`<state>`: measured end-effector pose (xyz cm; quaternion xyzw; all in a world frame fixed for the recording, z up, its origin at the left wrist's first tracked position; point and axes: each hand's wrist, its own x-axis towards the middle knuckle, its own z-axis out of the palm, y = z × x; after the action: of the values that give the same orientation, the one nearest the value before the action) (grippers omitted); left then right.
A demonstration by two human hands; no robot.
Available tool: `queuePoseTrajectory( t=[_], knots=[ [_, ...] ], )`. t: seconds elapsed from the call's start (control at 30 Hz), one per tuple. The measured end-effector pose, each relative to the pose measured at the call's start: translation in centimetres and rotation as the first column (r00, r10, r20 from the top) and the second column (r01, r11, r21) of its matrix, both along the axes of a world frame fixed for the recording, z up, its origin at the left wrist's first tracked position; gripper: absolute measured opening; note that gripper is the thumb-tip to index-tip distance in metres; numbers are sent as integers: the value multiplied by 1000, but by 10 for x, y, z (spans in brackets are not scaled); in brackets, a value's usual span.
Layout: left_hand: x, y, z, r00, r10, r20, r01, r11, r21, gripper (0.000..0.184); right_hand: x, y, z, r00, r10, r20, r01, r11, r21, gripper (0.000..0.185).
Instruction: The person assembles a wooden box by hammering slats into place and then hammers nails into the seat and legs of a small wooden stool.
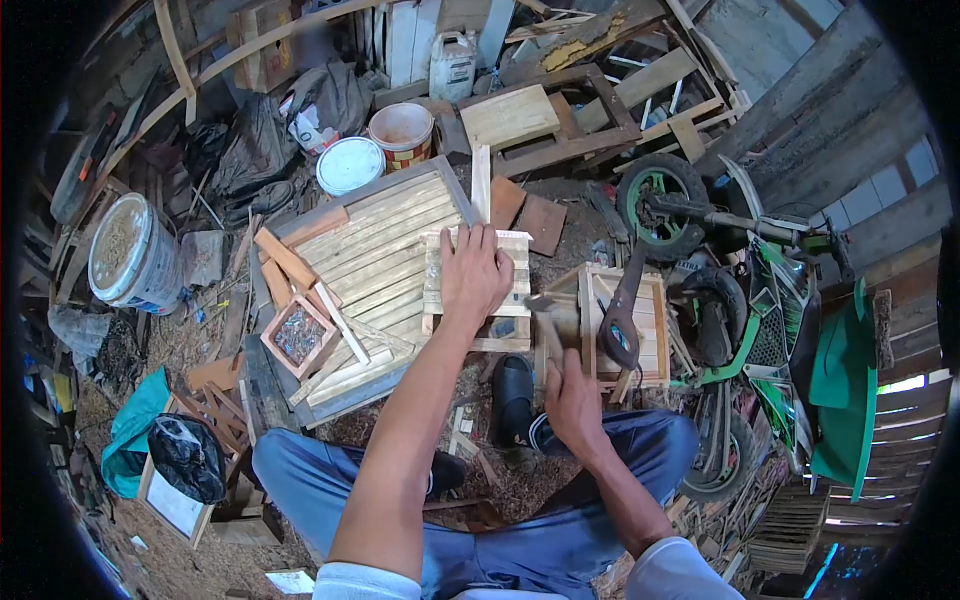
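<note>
My left hand point(473, 272) lies spread on a small slatted wooden piece point(433, 290), its fingers near the far edge. A thin light strip point(513, 234) runs along that edge, and an upright wooden stick point(481, 185) stands out beyond it. To the right, my right hand point(573, 395) is closed round the handle of a hammer point(549, 325), which is blurred. The hammer's head is near the right side of the slatted piece. A wooden crate point(627, 325) with a handsaw point(622, 320) on it stands beyond the hammer.
A large slatted panel point(385, 230) lies at the left, bearing a small wooden box point(299, 337) of nails and loose sticks. Buckets point(350, 166) stand behind it. A green bicycle or motorbike point(735, 340) is at the right, and scrap wood point(512, 117) lies at the back.
</note>
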<state>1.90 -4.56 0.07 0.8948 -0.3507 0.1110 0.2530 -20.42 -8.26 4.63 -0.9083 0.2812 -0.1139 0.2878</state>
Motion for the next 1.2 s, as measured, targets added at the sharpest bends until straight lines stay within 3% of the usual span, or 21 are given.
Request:
queuePoseTrajectory(
  t=[0.07, 0.1, 0.2, 0.23, 0.33, 0.37, 0.47, 0.5, 0.6, 0.77, 0.87, 0.9, 1.03, 1.13, 1.17, 1.2],
  knots=[
    [3, 0, 3, 1000, 1, -7, -1, 1000, 27, 42, 6, 7, 14, 988, -113, 105, 101, 988, 114, 18],
    [2, 1, 1, 1000, 1, -1, -1, 1000, 24, 42, 4, 8, 4, 968, -111, 226, 94, 992, 86, 18],
    [1, -1, 1, 1000, 1, 26, 0, 1000, -9, 42, 3, -4, -15, 991, 31, -131, -38, 998, -54, 18],
    [0, -2, 0, 999, 0, 40, 1, 1000, -29, 41, 4, -5, -11, 985, 15, -173, -21, 999, -34, 18],
    [2, -1, -1, 1000, -1, 28, 2, 1000, -24, 39, 7, 2, 12, 997, -59, -40, 61, 996, 61, 18],
    [3, -1, 0, 1000, -7, 19, 8, 1000, -11, 38, 5, 4, 15, 992, -77, 96, 66, 992, 106, 18],
    [3, -1, 1, 998, 1, 64, 1, 1000, -24, 36, 4, 3, -8, 994, -71, 86, 69, 997, 20, 17],
    [1, -1, -1, 998, 1, 68, 1, 999, -32, 36, 5, -2, -13, 996, 0, -94, -3, 999, -41, 17],
    [5, -3, -2, 996, 13, 93, -7, 998, -56, 36, 5, -10, -7, 993, 8, -119, -16, 998, -60, 20],
    [3, -1, 0, 998, 2, 70, 0, 1000, -27, 36, 6, 7, 10, 978, -127, 163, 111, 988, 104, 14],
    [2, -2, 0, 999, 2, 48, 0, 999, -32, 36, 3, -8, -15, 992, 1, -125, -3, 1000, -16, 14],
    [6, -4, 3, 998, 5, 60, -3, 999, -39, 36, 6, -10, -8, 991, 7, -137, -12, 999, -38, 14],
    [4, -4, 1, 999, 3, 45, -2, 1000, -16, 37, 6, 0, 13, 990, -73, 117, 68, 997, 47, 16],
    [3, 0, 0, 1000, 2, 31, -3, 1000, 10, 39, 5, 5, 7, 985, -79, 156, 74, 997, 38, 17],
    [3, -1, 3, 1000, -1, 31, 1, 1000, 9, 39, 7, -3, -14, 979, -61, -195, 60, 998, -9, 17],
    [1, -3, 1, 999, 3, 45, -2, 1000, -7, 40, 5, -5, -12, 980, -43, -195, 41, 999, -14, 18]
  ],
)
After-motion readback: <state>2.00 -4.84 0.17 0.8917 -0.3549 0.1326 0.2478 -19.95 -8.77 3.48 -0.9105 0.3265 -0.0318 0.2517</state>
